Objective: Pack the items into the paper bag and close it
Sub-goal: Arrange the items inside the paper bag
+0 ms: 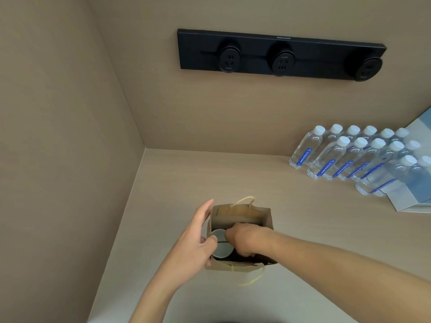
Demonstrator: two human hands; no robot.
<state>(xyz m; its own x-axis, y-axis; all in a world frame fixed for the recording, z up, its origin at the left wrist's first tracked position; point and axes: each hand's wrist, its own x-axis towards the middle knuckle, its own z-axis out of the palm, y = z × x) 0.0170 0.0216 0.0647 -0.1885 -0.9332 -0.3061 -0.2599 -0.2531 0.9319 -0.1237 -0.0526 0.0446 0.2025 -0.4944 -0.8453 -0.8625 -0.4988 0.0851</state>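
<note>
A small brown paper bag [242, 214] with pale string handles stands open on the beige counter. Inside it I see two round grey can tops [221, 248] side by side at the left. My left hand [198, 241] holds the bag's left wall, thumb over the rim next to the cans. My right hand [245, 238] reaches down into the bag from the right, fingers curled inside. What those fingers hold is hidden by the hand.
Several clear water bottles [349, 157] with white caps and blue labels stand at the back right. A white and blue box [410, 199] lies beside them. A black socket strip [279, 54] is on the back wall. A side wall [58, 136] closes the left.
</note>
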